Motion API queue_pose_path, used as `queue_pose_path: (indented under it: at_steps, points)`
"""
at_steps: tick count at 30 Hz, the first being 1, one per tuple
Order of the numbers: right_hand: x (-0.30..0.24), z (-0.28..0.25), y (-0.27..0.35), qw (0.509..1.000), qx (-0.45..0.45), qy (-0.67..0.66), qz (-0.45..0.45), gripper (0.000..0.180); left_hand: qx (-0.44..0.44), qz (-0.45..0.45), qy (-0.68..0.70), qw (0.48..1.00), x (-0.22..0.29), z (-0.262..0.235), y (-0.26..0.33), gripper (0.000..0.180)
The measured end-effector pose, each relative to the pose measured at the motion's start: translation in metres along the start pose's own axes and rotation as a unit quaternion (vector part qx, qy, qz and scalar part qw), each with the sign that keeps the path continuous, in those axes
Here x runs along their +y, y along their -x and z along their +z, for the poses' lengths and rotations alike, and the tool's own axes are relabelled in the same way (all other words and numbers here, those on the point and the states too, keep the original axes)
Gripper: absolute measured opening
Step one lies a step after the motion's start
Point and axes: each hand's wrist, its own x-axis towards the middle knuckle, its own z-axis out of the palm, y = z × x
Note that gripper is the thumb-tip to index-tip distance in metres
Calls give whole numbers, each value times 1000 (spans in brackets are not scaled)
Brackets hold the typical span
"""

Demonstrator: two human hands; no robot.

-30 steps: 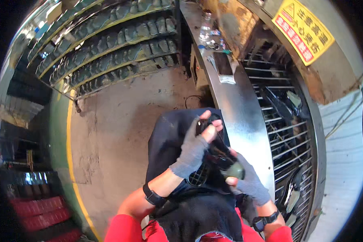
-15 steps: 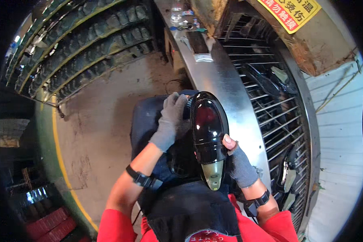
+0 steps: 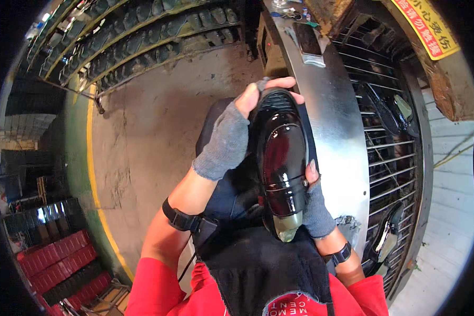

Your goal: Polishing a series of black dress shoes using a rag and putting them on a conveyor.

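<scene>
A glossy dark shoe (image 3: 283,168) sits in the middle of the view, held up in front of the person with its sole side away and its toe pointing down toward the dark apron (image 3: 263,268). Both hands are clamped on the shoe. The left hand (image 3: 231,131), in a grey fingerless glove, wraps over the heel end at the top, its bare fingers (image 3: 279,83) curling across the upper rim. The right hand (image 3: 316,205), gloved the same way, grips the shoe's right side lower down, thumb pressed against the shiny upper. A black wristband (image 3: 181,218) circles the left wrist, and a dark watch (image 3: 342,254) sits on the right wrist.

Just behind the shoe, to its right, runs a curved sheet-metal guard (image 3: 334,131). Beyond that guard lies a wire rack (image 3: 395,152) with other dark shoes resting on it. A yellow warning sign (image 3: 426,26) hangs above the rack. Left of the shoe spreads a bare concrete floor (image 3: 142,131) edged by a yellow line (image 3: 97,184). Long shelves of dark shoes (image 3: 142,31) stretch above the floor, and red crates (image 3: 58,258) stand well to the lower left of the shoe.
</scene>
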Motion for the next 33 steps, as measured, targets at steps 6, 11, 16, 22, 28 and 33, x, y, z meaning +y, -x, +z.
queue_pose_path:
  at_steps: [6, 11, 16, 22, 28, 33]
  points:
    - [-16, 11, 11, 996, -20, 30, -83, 78, 4, -48, 16, 999, 4, 9, 6, 73]
    - [-17, 5, 10, 996, -56, 4, -70, 76, -13, -61, 11, 998, 5, 12, 9, 73]
    - [-14, -1, 10, 989, -119, -80, -35, 72, -21, -62, -8, 998, 8, 17, 17, 77]
    - [-11, 7, 20, 997, -53, 29, -57, 76, -55, -7, -179, 982, 31, 26, 41, 100]
    - [-12, 17, 27, 995, -87, 51, -8, 84, -43, -17, -233, 971, 42, 30, 58, 84]
    - [-19, 27, 30, 988, -56, 140, -35, 77, -8, -64, -194, 979, 48, 33, 74, 94]
